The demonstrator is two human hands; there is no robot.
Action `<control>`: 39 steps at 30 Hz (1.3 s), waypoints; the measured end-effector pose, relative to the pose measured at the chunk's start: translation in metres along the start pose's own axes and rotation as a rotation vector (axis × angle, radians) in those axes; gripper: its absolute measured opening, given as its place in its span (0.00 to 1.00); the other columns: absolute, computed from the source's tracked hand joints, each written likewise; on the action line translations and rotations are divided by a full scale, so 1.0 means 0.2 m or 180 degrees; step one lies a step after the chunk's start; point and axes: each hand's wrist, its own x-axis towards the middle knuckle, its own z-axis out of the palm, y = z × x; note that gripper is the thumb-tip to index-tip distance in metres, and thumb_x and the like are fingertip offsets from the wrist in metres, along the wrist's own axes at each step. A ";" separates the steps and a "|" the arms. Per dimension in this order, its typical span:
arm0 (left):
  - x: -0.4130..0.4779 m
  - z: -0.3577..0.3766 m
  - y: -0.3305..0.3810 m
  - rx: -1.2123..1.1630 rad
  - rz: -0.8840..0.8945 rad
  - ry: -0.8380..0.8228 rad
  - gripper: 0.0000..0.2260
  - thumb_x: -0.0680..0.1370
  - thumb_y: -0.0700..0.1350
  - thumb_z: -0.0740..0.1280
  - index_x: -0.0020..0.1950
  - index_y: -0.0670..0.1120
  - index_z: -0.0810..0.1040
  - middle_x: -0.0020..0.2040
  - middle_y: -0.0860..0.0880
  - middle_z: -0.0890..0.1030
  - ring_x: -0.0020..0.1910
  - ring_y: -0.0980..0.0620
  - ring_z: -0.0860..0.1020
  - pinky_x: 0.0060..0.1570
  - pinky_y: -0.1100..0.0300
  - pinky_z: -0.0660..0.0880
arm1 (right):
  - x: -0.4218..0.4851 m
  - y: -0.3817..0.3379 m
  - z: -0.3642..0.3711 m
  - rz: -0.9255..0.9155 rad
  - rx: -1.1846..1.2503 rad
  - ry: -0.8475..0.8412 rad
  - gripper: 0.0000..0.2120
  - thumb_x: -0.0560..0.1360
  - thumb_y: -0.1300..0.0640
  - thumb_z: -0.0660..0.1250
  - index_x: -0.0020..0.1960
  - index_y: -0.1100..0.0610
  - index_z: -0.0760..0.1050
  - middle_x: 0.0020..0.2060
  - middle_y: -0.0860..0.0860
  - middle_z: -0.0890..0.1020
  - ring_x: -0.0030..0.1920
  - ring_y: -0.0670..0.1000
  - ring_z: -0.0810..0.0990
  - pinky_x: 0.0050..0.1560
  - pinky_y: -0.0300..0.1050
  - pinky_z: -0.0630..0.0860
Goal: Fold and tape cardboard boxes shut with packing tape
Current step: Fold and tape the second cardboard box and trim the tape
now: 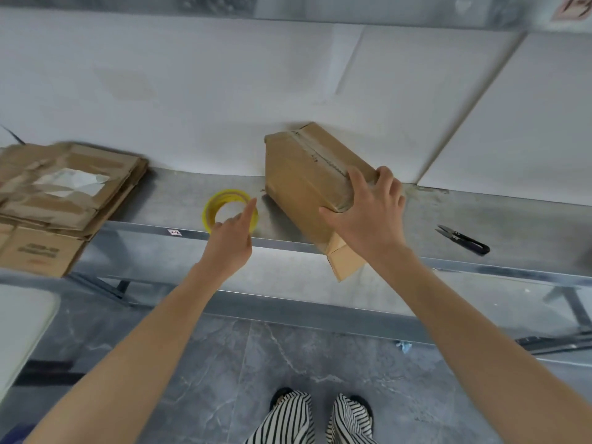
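A brown cardboard box (298, 184) stands tilted on the metal shelf (179, 200), its taped seam facing up and one end flap hanging over the shelf's front edge. My right hand (365, 213) grips its near upper corner, fingers curled over the seam and thumb on the side. A yellow-cored roll of packing tape (211, 209) lies flat on the shelf to the left of the box. My left hand (232, 238) hovers over the roll's near side with its fingers extended, holding nothing.
A stack of flattened cardboard boxes (61, 193) lies at the shelf's left end. Small black snips (463, 240) lie on the shelf to the right. A white wall rises behind the shelf. Below are grey floor tiles and my striped trouser legs.
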 end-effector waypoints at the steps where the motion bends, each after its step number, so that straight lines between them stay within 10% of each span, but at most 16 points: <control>1: 0.02 0.02 -0.04 0.0151 0.0000 -0.0093 0.32 0.75 0.31 0.61 0.77 0.43 0.55 0.56 0.41 0.78 0.52 0.38 0.76 0.48 0.50 0.70 | -0.01 -0.01 0.01 0.0022 -0.0018 0.0021 0.33 0.66 0.38 0.69 0.65 0.50 0.66 0.63 0.58 0.63 0.63 0.61 0.62 0.63 0.53 0.61; 9: 0.06 0.08 -0.05 0.0751 -0.0257 -0.0428 0.32 0.76 0.41 0.63 0.78 0.47 0.54 0.76 0.42 0.58 0.70 0.37 0.60 0.68 0.41 0.54 | -0.06 -0.01 0.04 0.0065 -0.0094 -0.0006 0.35 0.67 0.36 0.68 0.68 0.50 0.64 0.66 0.58 0.61 0.65 0.61 0.61 0.65 0.53 0.60; 16: -0.02 -0.06 0.43 -0.2548 -0.0081 0.0375 0.24 0.82 0.48 0.58 0.77 0.50 0.56 0.70 0.46 0.68 0.68 0.51 0.68 0.66 0.59 0.64 | -0.08 0.00 0.04 0.0006 -0.0015 -0.0159 0.35 0.68 0.34 0.65 0.69 0.50 0.64 0.66 0.57 0.61 0.65 0.60 0.60 0.64 0.51 0.58; 24: -0.07 -0.03 0.58 -0.3397 -0.0660 0.0049 0.31 0.80 0.50 0.63 0.78 0.51 0.51 0.71 0.57 0.65 0.66 0.57 0.71 0.64 0.62 0.70 | -0.08 0.13 -0.02 -0.0406 -0.0078 -0.0766 0.42 0.65 0.27 0.63 0.72 0.47 0.59 0.68 0.55 0.58 0.66 0.59 0.58 0.66 0.53 0.58; 28: -0.12 -0.02 0.59 -0.3203 -0.0768 0.0177 0.28 0.81 0.48 0.61 0.78 0.54 0.52 0.67 0.63 0.65 0.65 0.55 0.72 0.62 0.53 0.73 | -0.03 0.25 -0.10 -0.0331 0.0914 -0.1428 0.36 0.69 0.33 0.66 0.73 0.43 0.60 0.68 0.49 0.63 0.69 0.53 0.55 0.68 0.50 0.59; 32: -0.19 0.02 0.66 -0.3374 -0.0969 0.0579 0.22 0.82 0.44 0.59 0.76 0.50 0.60 0.68 0.53 0.70 0.59 0.56 0.75 0.43 0.62 0.80 | 0.01 0.34 -0.18 -0.0248 0.2008 -0.1748 0.21 0.78 0.50 0.63 0.71 0.49 0.69 0.55 0.47 0.77 0.54 0.47 0.75 0.56 0.42 0.71; 39: -0.22 0.04 0.80 -0.2866 -0.0973 0.0631 0.22 0.82 0.50 0.59 0.75 0.50 0.62 0.67 0.55 0.70 0.65 0.57 0.70 0.60 0.67 0.65 | -0.01 0.46 -0.15 -0.0573 0.2124 -0.1676 0.19 0.78 0.52 0.64 0.69 0.48 0.71 0.56 0.49 0.73 0.49 0.43 0.74 0.54 0.35 0.70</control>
